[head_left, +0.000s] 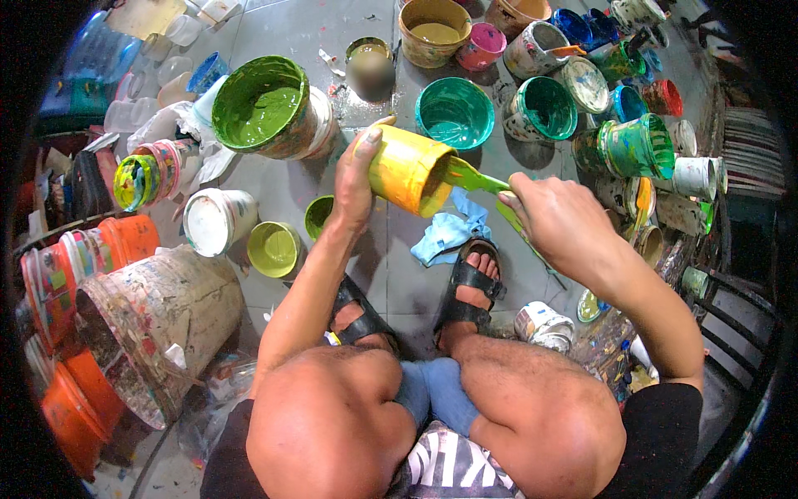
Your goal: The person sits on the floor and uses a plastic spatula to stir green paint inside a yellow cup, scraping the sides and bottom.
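Observation:
My left hand (pixel 360 179) is wrapped round a yellow plastic tub (pixel 405 170), tipped on its side with its mouth to the right. In my right hand (pixel 553 218) is a green paint-coated spatula (pixel 478 177), its blade end at the mouth of the tub. Yellow and greenish paint smears the tub's inner wall; its bottom is hidden. Beyond my left hand stands a bucket of green paint (pixel 262 104). A teal-coated tub (pixel 455 114) sits just past the yellow one. Below the tub a light blue cloth (pixel 453 233) lies on the floor by my sandal.
Two small olive-green tubs (pixel 274 249) stand left of my feet, beside a white lidded tub (pixel 219 222). A big paint-crusted bucket (pixel 166 328) lies on its side at the left, near stacked orange tubs (pixel 71 416). Several paint pots (pixel 540 108) crowd the far right.

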`<state>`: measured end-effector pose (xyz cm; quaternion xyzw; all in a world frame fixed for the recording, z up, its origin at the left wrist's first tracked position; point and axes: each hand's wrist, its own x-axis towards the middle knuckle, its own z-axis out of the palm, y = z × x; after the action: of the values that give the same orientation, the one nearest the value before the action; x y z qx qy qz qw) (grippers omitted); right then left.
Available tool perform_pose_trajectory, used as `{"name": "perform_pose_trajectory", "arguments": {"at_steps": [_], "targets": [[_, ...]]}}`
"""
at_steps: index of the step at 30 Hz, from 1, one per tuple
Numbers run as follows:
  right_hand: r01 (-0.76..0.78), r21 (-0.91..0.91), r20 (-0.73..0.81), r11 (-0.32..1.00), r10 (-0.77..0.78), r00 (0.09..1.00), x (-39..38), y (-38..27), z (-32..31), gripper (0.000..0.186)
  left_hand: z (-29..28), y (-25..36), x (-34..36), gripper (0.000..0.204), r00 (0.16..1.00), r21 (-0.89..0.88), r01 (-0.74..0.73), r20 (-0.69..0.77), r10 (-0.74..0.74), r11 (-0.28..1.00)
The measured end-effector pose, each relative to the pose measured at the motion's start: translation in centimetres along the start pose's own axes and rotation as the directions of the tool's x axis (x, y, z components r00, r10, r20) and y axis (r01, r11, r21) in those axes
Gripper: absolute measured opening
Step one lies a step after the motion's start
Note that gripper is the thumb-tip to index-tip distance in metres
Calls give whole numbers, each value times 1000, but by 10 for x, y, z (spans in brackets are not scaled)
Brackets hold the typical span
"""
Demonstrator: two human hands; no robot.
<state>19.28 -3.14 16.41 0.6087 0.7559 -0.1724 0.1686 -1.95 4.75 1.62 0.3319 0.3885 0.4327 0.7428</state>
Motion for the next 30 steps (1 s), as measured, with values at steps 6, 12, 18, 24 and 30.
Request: {"name": "perform_pose_trajectory", "arguments": {"at_steps": [6,12,18,24,30], "targets": [[112,203,-241,973,-61,969,-18,25,1,19,-3,-2,2,53,1000,-18,-13,-27,12,1000],[-92,-216,-90,972,75,993,2,-8,-15,11,-12,6,9,53,986,64,-152,81,146,986],[6,266,120,964,-39,992,13,-3,-13,25,-14,3,10,57,992,-159,-53,103,70,986],[-227,641,450,733,-119,885,16,10,16,37,-11,-7,16,61,981,-379,75,195,0,922],[-401,666,654,629,-235,719,7,-1,14,44,-9,-15,19,61,955,-471,231,279,-105,852]]}}
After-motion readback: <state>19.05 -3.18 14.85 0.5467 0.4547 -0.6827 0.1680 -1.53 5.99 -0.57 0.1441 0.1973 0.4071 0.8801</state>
